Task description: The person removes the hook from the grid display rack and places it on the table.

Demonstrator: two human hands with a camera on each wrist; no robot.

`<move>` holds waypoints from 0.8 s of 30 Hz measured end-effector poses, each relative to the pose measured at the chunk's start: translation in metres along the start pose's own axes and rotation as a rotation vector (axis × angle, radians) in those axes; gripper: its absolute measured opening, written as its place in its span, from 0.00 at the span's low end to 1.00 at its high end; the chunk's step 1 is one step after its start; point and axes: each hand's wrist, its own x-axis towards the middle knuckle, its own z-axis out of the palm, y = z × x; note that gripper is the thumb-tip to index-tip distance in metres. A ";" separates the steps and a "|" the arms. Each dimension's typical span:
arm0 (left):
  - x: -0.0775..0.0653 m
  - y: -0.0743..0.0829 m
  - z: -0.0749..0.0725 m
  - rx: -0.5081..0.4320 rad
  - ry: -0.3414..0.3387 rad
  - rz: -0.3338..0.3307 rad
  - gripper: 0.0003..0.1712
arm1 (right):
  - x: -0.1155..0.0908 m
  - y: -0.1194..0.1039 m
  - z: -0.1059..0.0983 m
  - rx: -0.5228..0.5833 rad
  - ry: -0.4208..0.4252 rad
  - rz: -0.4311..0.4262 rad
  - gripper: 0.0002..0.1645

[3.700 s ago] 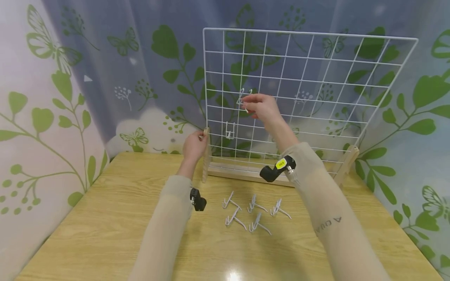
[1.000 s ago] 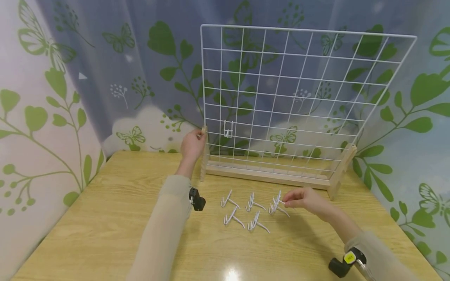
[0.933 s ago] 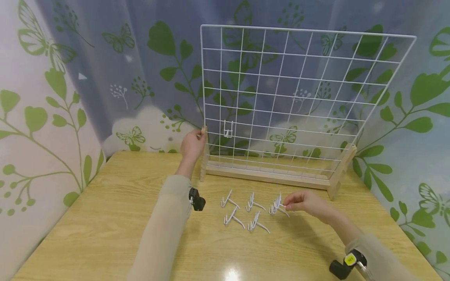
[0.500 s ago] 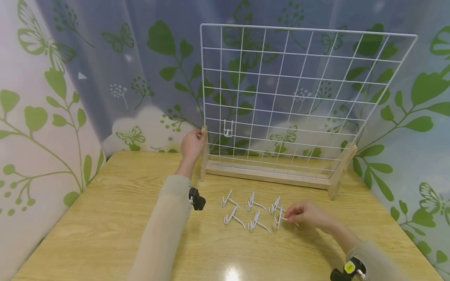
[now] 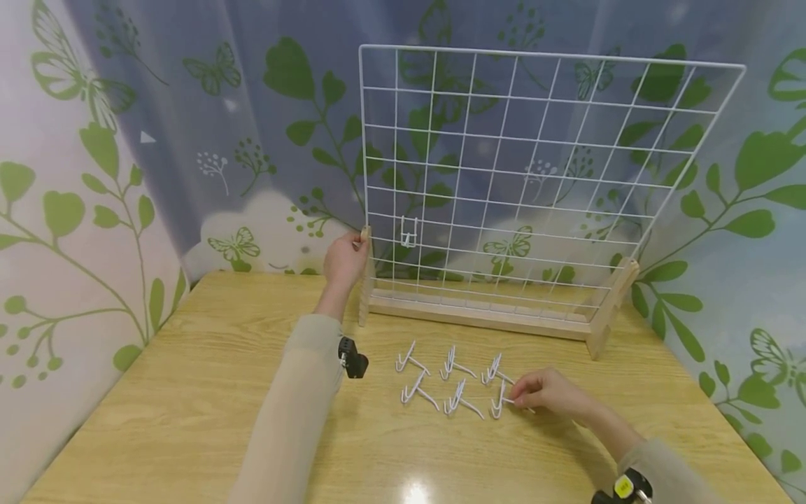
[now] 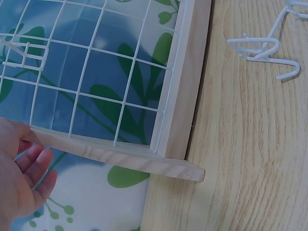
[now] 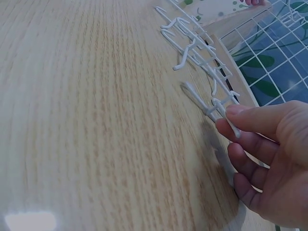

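My left hand (image 5: 345, 262) pinches the top of the wooden side post (image 5: 364, 276) of a stand that carries a white wire grid panel (image 5: 504, 168); in the left wrist view its thumb and fingers (image 6: 38, 166) are at that wood. Low over the table, my right hand (image 5: 557, 395) pinches the prong of a white wire grid hook (image 5: 499, 402). In the right wrist view this hook (image 7: 197, 96) sits between thumb and index finger, at the table surface. Several similar hooks (image 5: 460, 400) lie beside it in two rows. One more hook (image 5: 409, 233) hangs on the grid's lower left.
The wooden table (image 5: 208, 392) extends in front of the stand, whose base bar (image 5: 478, 315) runs behind the hooks. A right wooden post (image 5: 611, 308) supports the grid's other side. Behind stands a leaf-patterned curtain (image 5: 252, 140).
My right hand has come down from the grid with the hook, then moved it slightly toward me to the front row's right end. My left hand stays on the post.
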 end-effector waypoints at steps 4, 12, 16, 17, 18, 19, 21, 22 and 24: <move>-0.001 0.000 0.000 -0.001 -0.004 -0.006 0.16 | 0.001 0.003 0.001 -0.005 0.006 -0.009 0.10; -0.001 0.000 0.000 0.000 -0.004 -0.006 0.15 | 0.003 0.007 0.002 -0.052 0.003 -0.030 0.10; -0.001 -0.001 0.000 0.007 -0.011 -0.006 0.16 | 0.003 0.008 0.002 -0.048 -0.010 -0.033 0.09; -0.001 -0.001 0.000 0.005 -0.012 -0.007 0.15 | 0.002 0.008 0.002 -0.048 -0.013 -0.035 0.09; -0.001 -0.001 0.000 0.004 -0.010 -0.007 0.15 | 0.002 0.007 0.002 -0.047 -0.015 -0.038 0.09; -0.002 -0.001 -0.001 0.004 -0.009 -0.006 0.15 | 0.002 0.007 0.002 -0.041 -0.019 -0.037 0.10; -0.002 -0.001 -0.001 0.007 -0.005 -0.002 0.15 | 0.003 0.006 0.003 -0.031 -0.024 -0.039 0.10; -0.001 -0.001 -0.001 0.011 -0.003 0.002 0.16 | 0.003 0.006 0.003 -0.027 -0.025 -0.033 0.10; -0.001 0.000 -0.001 0.013 0.000 0.008 0.16 | 0.003 0.005 0.003 -0.023 -0.025 -0.031 0.10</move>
